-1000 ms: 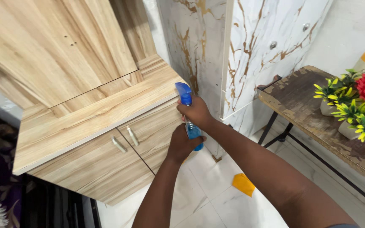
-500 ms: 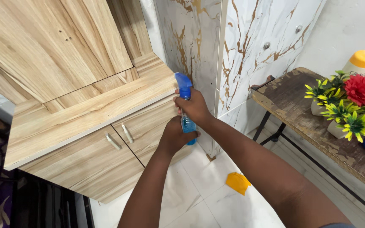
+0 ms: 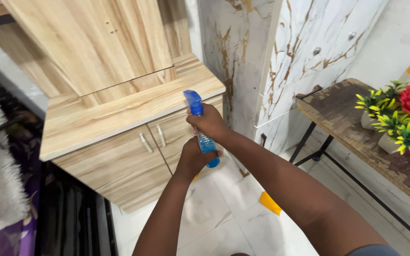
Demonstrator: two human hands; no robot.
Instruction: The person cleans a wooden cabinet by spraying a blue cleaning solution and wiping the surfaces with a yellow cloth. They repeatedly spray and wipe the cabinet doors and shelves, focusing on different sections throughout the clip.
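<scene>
Both grips clench a blue spray bottle (image 3: 205,142): right hand (image 3: 209,124) at neck, left hand (image 3: 194,157) round base, w/ nozzle toward wooden cabinet (image 3: 119,137).

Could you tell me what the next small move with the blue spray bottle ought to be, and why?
Probably squeeze the trigger. The right hand grips the neck of the blue spray bottle, the left hand steadies its base, and the nozzle faces the wooden cabinet top just beyond it.
</scene>
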